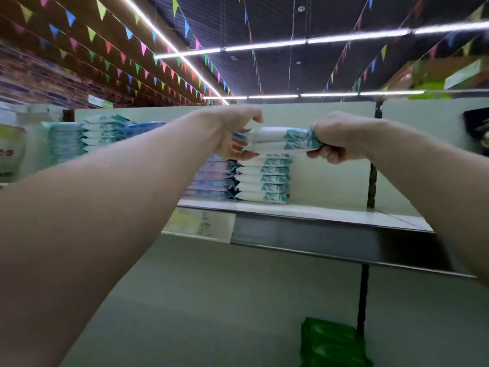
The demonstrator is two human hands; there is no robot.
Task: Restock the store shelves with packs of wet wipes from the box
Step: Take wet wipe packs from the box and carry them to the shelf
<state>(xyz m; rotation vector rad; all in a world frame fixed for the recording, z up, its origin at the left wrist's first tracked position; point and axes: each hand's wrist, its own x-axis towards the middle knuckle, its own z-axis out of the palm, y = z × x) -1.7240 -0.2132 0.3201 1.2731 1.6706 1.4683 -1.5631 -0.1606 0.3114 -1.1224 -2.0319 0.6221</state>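
Single head-worn view, upward, close to the shelf (330, 211)

Bright ceiling strip lights (264, 45), blurred, warped edges

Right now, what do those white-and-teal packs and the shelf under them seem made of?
The packs look like soft plastic film, slightly glossy: their ends crumple where the right hand grips. The shelf looks like painted metal, smooth and faintly shiny; blur leaves doubt.
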